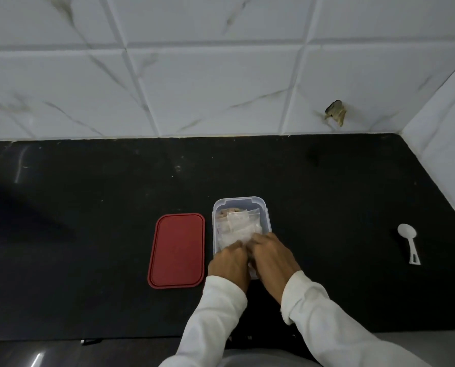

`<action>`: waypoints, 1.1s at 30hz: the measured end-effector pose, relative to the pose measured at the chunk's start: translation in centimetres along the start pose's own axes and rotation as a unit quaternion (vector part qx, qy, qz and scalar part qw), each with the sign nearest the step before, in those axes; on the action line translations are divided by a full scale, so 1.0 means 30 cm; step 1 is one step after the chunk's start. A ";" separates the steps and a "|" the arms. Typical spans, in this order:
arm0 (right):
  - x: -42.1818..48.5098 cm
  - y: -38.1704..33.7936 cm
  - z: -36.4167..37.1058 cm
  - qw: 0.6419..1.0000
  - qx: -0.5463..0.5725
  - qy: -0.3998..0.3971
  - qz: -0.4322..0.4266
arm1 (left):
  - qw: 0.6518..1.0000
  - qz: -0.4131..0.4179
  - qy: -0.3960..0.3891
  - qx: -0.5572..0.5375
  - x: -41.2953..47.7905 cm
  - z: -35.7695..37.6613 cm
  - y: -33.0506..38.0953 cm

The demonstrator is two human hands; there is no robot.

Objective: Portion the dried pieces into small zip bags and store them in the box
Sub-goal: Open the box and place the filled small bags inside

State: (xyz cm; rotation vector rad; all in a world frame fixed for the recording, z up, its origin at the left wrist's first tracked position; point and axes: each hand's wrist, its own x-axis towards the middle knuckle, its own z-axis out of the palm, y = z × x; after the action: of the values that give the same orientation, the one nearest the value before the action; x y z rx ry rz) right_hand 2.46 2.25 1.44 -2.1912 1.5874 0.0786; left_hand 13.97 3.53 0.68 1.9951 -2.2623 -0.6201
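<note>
Box (241, 201), long axis 12–6. Left hand (230, 259) and right hand (272, 256) equally near, at its 6 o'clock end; fingers (263, 239) bent onto bags (237, 223), grasp cannot be told.

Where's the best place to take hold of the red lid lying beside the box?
Pinch the red lid at its near short edge, coming from the front, probably with the left hand. It lies flat on the counter left of the box, so only its rim offers a hold.
</note>
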 end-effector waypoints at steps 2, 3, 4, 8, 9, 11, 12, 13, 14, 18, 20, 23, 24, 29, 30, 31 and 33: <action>0.000 -0.007 0.003 1.000 -0.018 0.006 -0.001 | 0.998 -0.018 -0.063 0.027 0.002 -0.009 0.018; 0.002 -0.013 0.000 1.000 -0.023 0.006 0.008 | 0.996 -0.018 -0.075 0.035 0.003 -0.017 0.025; 0.005 -0.021 -0.007 0.999 -0.031 0.001 0.021 | 0.996 -0.016 -0.079 0.044 0.003 -0.022 0.032; 0.033 -0.039 -0.026 0.996 -0.068 -0.049 0.036 | 0.992 -0.035 -0.113 0.041 0.001 -0.034 0.032; 0.040 -0.041 -0.031 0.995 -0.072 -0.062 0.034 | 0.991 -0.036 -0.122 0.035 0.001 -0.039 0.032; 0.051 -0.043 -0.044 0.994 -0.079 -0.065 0.030 | 0.988 -0.032 -0.146 0.049 0.010 -0.047 0.035; 0.052 -0.044 -0.048 0.995 -0.081 -0.060 0.026 | 0.984 -0.030 -0.165 0.063 0.019 -0.049 0.036; 0.053 -0.045 -0.052 0.995 -0.084 -0.052 0.019 | 0.980 -0.031 -0.186 0.068 0.026 -0.051 0.036; 0.054 -0.042 -0.052 0.995 -0.089 -0.048 0.011 | 0.976 -0.036 -0.205 0.063 0.030 -0.054 0.038; 0.040 -0.030 -0.052 0.994 -0.098 -0.041 -0.024 | 0.978 -0.028 -0.202 0.047 0.010 -0.045 0.033; 0.016 -0.021 -0.049 0.997 -0.064 -0.006 -0.038 | 0.992 -0.016 -0.128 0.011 -0.017 -0.033 0.024; -0.020 -0.021 -0.043 0.996 -0.010 0.082 -0.043 | 0.995 0.036 0.067 -0.068 -0.066 -0.036 0.001; -0.021 -0.028 -0.051 0.994 0.009 0.099 -0.042 | 0.985 0.059 0.136 -0.090 -0.077 -0.043 -0.011; -0.009 -0.147 -0.133 0.973 0.155 0.170 -0.020 | 0.938 0.025 0.319 -0.135 -0.099 -0.067 -0.162; -0.003 -0.188 -0.138 0.962 0.192 0.191 -0.036 | 0.936 0.000 0.326 -0.134 -0.101 -0.068 -0.205; 0.007 -0.226 -0.134 0.955 0.217 0.197 -0.052 | 0.938 -0.028 0.321 -0.130 -0.101 -0.067 -0.252; 0.032 -0.288 -0.099 0.961 0.218 0.156 -0.071 | 0.948 -0.098 0.273 -0.130 -0.102 -0.057 -0.333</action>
State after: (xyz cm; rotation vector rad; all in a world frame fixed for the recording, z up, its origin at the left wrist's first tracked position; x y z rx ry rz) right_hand 10.11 2.46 6.50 -2.0194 1.4217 -0.6287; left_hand 24.37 5.25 -0.47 1.9609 -1.5913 -0.2998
